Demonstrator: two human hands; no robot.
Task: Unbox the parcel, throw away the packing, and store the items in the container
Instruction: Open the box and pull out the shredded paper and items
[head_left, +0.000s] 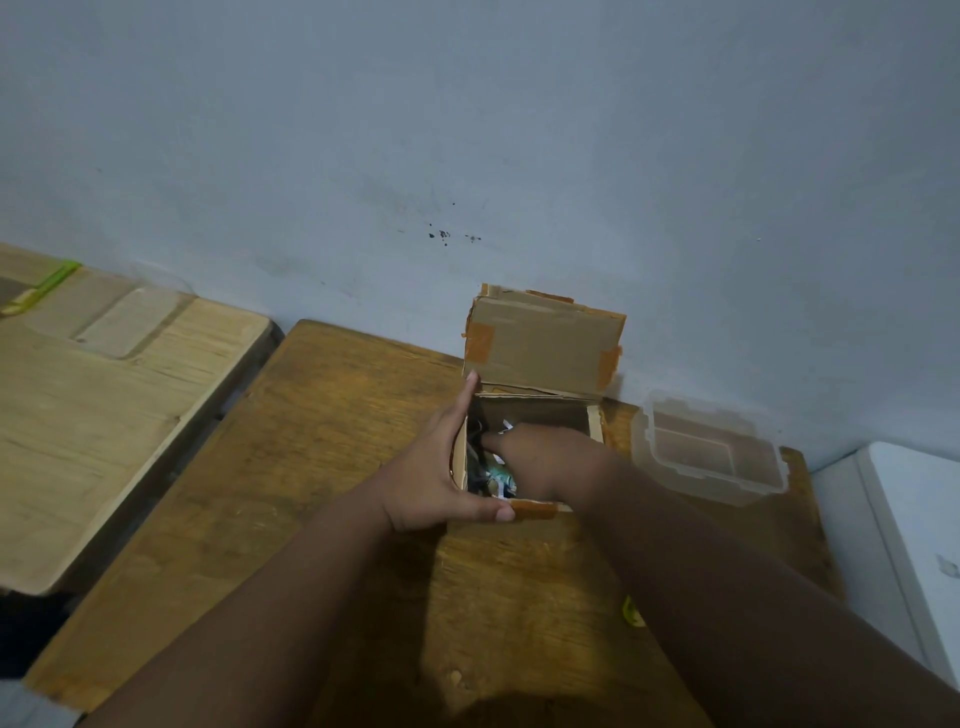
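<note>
Emptying step, I judge: my left hand braces, fingers straight, the left wall of the open orange-taped brown cardboard box at the far side of the worktop, my right hand delves inside, grasp hidden; next, lift the contents toward the clear plastic container just right.

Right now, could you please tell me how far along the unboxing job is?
Done: the brown cardboard box stands open, flap up. In hand: the left hand steadies its left wall while the right hand reaches among the contents. Left: the clear plastic container beside it looks empty, so packing and items remain.
</note>
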